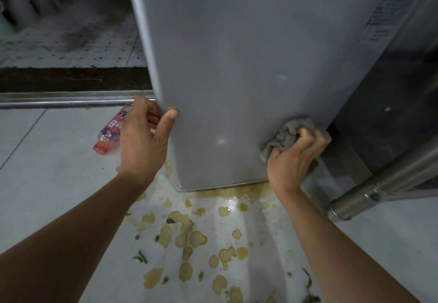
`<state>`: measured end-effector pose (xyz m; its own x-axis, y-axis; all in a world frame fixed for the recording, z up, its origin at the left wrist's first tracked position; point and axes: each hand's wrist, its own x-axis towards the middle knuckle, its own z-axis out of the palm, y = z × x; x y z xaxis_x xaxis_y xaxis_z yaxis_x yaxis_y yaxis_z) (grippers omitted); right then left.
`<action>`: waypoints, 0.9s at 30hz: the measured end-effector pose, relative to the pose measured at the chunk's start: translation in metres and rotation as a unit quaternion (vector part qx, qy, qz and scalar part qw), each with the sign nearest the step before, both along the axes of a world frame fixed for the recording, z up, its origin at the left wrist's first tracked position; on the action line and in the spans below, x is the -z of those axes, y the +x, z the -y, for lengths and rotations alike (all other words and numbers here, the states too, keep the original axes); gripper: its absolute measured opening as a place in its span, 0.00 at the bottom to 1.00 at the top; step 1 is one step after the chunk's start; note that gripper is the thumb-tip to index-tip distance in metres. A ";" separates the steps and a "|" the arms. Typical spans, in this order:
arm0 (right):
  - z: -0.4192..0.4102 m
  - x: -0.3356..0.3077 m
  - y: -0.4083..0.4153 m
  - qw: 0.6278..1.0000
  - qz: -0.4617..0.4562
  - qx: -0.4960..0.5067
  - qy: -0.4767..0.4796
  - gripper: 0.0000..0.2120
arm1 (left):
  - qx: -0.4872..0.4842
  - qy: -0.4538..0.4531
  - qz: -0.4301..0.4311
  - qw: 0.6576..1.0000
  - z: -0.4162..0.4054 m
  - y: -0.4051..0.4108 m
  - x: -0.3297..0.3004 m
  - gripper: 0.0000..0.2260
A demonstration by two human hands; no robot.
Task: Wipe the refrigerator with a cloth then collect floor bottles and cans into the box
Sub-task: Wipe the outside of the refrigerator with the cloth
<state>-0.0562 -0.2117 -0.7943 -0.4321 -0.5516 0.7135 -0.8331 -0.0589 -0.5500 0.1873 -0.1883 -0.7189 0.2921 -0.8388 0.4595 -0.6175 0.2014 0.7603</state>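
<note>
Left hand grips refrigerator door edge, 9 o'clock. Right hand clenches grey cloth against door, 3 o'clock. Plastic bottle on floor, behind left hand.

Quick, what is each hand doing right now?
Left hand: closed on the fridge door's edge, steadying it.
Right hand: closed around the cloth, pressing it against the fridge.

I see grey refrigerator filling frame centre. My left hand grips its left edge, thumb on front face. My right hand presses bunched grey cloth against lower right corner. Plastic bottle lies on floor at left. Yellowish stains spread across lower centre.
</note>
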 end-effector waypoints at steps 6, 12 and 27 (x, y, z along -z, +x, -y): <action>-0.005 0.029 -0.021 0.944 0.211 0.013 0.252 0.22 | 0.007 0.008 0.006 1.000 -0.001 0.000 -0.002 0.17; 0.017 -0.047 -0.030 0.971 0.230 0.004 -0.071 0.23 | -0.011 0.003 0.014 1.000 -0.006 -0.004 0.015 0.14; 0.028 0.057 -0.057 0.897 0.419 -0.054 0.133 0.26 | -0.045 0.012 0.085 0.995 -0.002 -0.005 0.036 0.17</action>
<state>-0.1127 -0.2392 -0.8517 -0.6883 -0.7254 0.0009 -0.1182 0.1109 -0.9868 0.1828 -0.1859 -0.7545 0.2868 -0.8234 0.4896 -0.7523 0.1229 0.6473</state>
